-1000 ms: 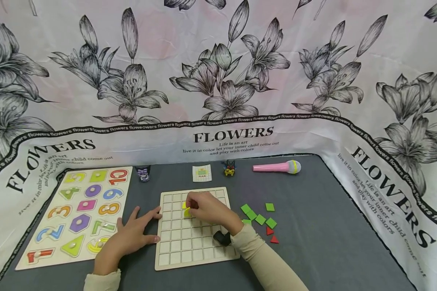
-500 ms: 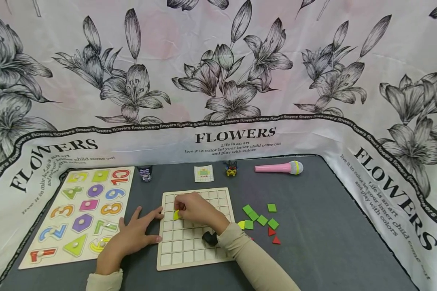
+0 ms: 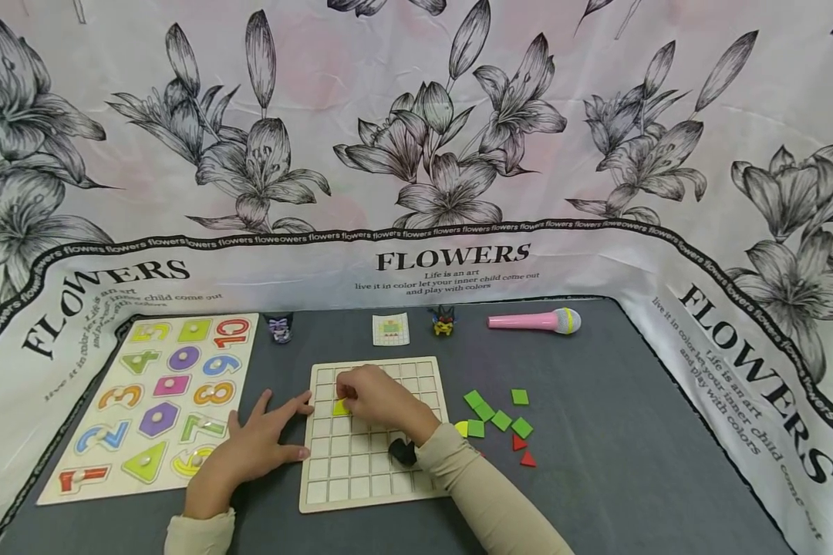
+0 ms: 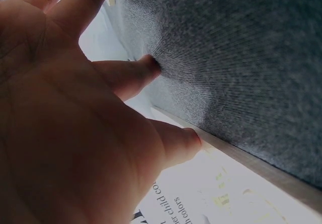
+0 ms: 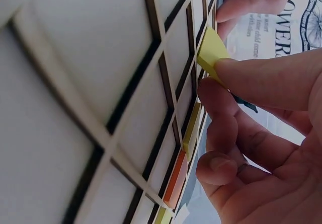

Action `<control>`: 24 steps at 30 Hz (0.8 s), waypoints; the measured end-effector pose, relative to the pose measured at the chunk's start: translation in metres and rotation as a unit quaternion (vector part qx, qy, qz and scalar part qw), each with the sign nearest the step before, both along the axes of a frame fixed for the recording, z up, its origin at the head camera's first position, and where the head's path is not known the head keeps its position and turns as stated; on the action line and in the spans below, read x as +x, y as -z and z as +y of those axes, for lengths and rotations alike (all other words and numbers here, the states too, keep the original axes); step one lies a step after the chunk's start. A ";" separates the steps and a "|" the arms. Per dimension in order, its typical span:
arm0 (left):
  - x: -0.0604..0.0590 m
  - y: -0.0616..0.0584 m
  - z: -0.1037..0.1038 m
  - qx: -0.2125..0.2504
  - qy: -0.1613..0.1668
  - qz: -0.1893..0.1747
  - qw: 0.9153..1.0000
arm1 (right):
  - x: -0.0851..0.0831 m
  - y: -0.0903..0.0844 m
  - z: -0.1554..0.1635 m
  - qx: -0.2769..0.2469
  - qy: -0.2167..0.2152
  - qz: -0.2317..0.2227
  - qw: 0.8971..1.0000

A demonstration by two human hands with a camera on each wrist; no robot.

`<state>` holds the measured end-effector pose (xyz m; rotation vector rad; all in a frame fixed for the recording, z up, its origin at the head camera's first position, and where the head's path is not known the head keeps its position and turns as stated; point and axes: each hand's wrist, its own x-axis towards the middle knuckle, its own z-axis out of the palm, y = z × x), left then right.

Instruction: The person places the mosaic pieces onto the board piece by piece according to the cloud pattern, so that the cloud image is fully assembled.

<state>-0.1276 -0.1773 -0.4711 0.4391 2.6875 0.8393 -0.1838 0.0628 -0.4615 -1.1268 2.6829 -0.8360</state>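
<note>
My right hand [image 3: 382,401] is over the upper left part of a pale wooden grid board [image 3: 357,489]. Its thumb and index finger pinch a flat yellow puzzle piece [image 5: 212,53], which stands tilted at the grid in the right wrist view; in the head view the yellow piece [image 3: 340,407] shows beside the fingertips. Farther along the grid sit a yellow piece [image 5: 191,128] and an orange-red piece [image 5: 176,178], which the hand hides from the head view. My left hand [image 3: 255,447] has its fingers spread, with thumb and fingertips at the board's left edge.
Green squares [image 3: 501,420], red triangles [image 3: 527,459] and a partly hidden yellow piece [image 3: 462,428] lie right of the board. Behind it are a pattern card [image 3: 391,330], two small figures and a pink microphone [image 3: 527,321]. A number puzzle board [image 3: 142,393] lies at the left.
My right hand has moved left across the grid with the yellow piece, then stayed near the same spot as the piece turned slightly. The left hand keeps its place at the board's edge.
</note>
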 end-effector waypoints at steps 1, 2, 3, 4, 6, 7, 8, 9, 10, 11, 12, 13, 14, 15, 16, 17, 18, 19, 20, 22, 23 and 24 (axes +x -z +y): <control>0.000 -0.001 0.000 0.000 -0.001 0.000 1.000 | 0.000 0.000 -0.001 -0.001 -0.003 0.002 1.000; 0.001 -0.004 0.001 -0.001 -0.002 -0.006 1.000 | -0.001 0.000 -0.001 0.001 -0.006 0.007 1.000; 0.001 -0.005 0.001 -0.002 -0.004 -0.007 1.000 | -0.001 0.001 -0.002 0.002 -0.009 0.012 1.000; 0.001 -0.006 0.001 -0.004 -0.006 -0.009 1.000 | -0.001 0.001 -0.002 0.004 -0.011 0.020 1.000; 0.001 -0.007 0.002 -0.009 -0.007 -0.012 1.000 | -0.001 0.002 -0.003 0.009 -0.015 0.040 0.999; 0.001 -0.007 0.003 -0.011 -0.008 -0.012 1.000 | 0.000 0.003 -0.003 0.011 -0.016 0.049 0.999; 0.001 -0.007 0.003 -0.012 -0.010 -0.013 1.000 | 0.000 0.003 -0.003 0.013 -0.018 0.056 0.998; 0.001 -0.008 0.003 -0.014 -0.011 -0.013 1.000 | 0.000 0.004 -0.004 0.015 -0.019 0.060 0.998; 0.001 -0.008 0.004 -0.014 -0.011 -0.013 1.000 | 0.001 0.004 -0.004 0.017 -0.018 0.063 0.998; 0.001 -0.008 0.004 -0.015 -0.012 -0.013 1.000 | 0.001 0.004 -0.004 0.019 -0.016 0.065 0.998; 0.001 -0.008 0.004 -0.015 -0.012 -0.013 1.000 | 0.002 0.004 -0.005 0.022 -0.014 0.065 0.998; 0.001 -0.008 0.004 -0.014 -0.012 -0.012 1.000 | 0.002 0.004 -0.005 0.027 -0.009 0.066 0.997; 0.001 -0.008 0.004 -0.014 -0.012 -0.011 1.000 | 0.003 0.004 -0.005 0.032 -0.005 0.065 0.997; 0.001 -0.009 0.004 -0.015 -0.012 -0.010 1.000 | 0.003 0.004 -0.004 0.039 0.001 0.066 0.997; 0.002 -0.009 0.004 -0.014 -0.011 -0.010 1.000 | 0.004 0.004 -0.004 0.044 0.005 0.067 0.997; 0.002 -0.009 0.003 -0.014 -0.011 -0.009 1.000 | 0.005 0.003 -0.003 0.048 0.009 0.066 0.997; 0.002 -0.009 0.003 -0.014 -0.011 -0.008 1.000 | 0.006 0.003 -0.001 0.049 0.014 0.062 0.997; 0.002 -0.009 0.003 -0.015 -0.011 -0.008 1.000 | 0.007 0.002 0.001 0.050 0.018 0.059 0.997; 0.002 -0.009 0.003 -0.015 -0.011 -0.008 1.000 | 0.009 0.001 0.004 0.046 0.021 0.053 0.997; 0.002 -0.008 0.003 -0.015 -0.012 -0.010 1.000 | 0.012 -0.001 0.012 0.034 0.028 0.040 0.998; 0.001 -0.008 0.003 -0.016 -0.012 -0.011 1.000 | 0.013 -0.002 0.017 0.027 0.032 0.034 0.999; 0.001 -0.008 0.003 -0.017 -0.013 -0.012 1.000 | 0.015 -0.003 0.022 0.020 0.034 0.028 0.999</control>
